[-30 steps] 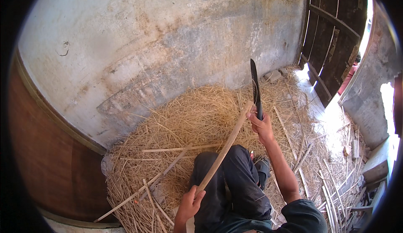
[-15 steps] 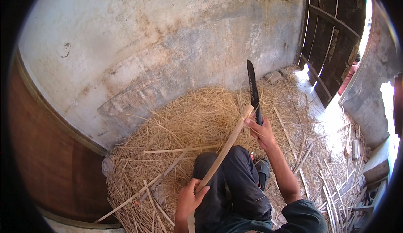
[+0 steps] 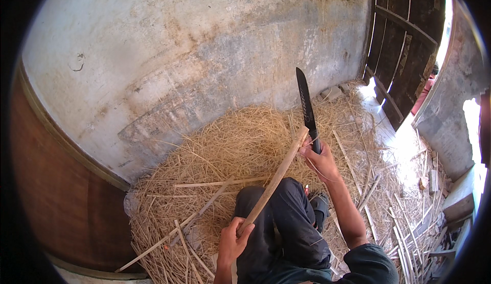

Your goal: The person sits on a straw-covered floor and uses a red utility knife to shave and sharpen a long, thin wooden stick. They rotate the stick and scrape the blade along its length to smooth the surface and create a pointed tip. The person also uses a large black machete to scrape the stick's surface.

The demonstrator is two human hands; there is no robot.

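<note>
Your right hand (image 3: 321, 160) is clamped on the handle of a long dark blade (image 3: 306, 107), point up, its edge near the far tip of a pale stick (image 3: 273, 182); your left hand (image 3: 232, 240) is closed round the stick's near end, above your knee. The stick looks bare and whole — the cutting seems barely begun. Straw (image 3: 230, 151) and split laths (image 3: 217, 184) cover the floor; the plastered wall (image 3: 204, 54) stands close ahead, open room only toward the doorway (image 3: 404, 125) on your right.
</note>
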